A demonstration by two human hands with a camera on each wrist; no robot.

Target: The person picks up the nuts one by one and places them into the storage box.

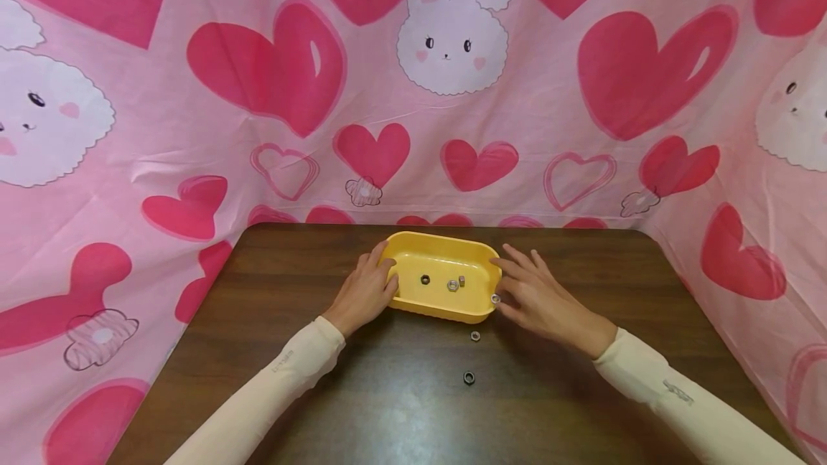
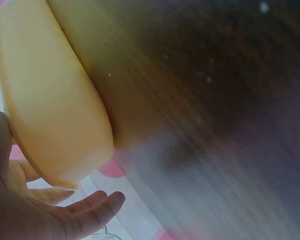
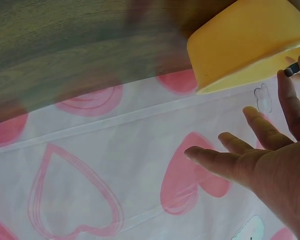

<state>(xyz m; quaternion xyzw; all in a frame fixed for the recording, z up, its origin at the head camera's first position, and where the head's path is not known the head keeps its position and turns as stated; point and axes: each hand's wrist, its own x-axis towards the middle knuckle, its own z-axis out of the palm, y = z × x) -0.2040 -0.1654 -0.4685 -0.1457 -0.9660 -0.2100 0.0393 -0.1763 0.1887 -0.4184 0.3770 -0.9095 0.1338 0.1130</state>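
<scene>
A yellow plastic tray point(image 1: 439, 244) stands on the dark wooden table. At its left end my left hand point(image 1: 365, 293) grips the rim; the left wrist view shows the tray's outer wall point(image 2: 55, 100) beside the fingers. My right hand point(image 1: 539, 300) is at the tray's right end, pinching a metal nut point(image 3: 291, 69) between thumb and index finger, with the other fingers spread. Inside the tray lie a black nut point(image 1: 425, 279), a silver nut point(image 1: 453, 285) and another silver nut point(image 1: 461, 280) standing on edge.
On the table in front of the tray lie a silver nut point(image 1: 475, 336) and, closer to me, a black nut point(image 1: 469, 377). Behind the table point(image 1: 310, 393) and at both sides hangs a pink cloth point(image 1: 400, 106) with hearts and rabbits.
</scene>
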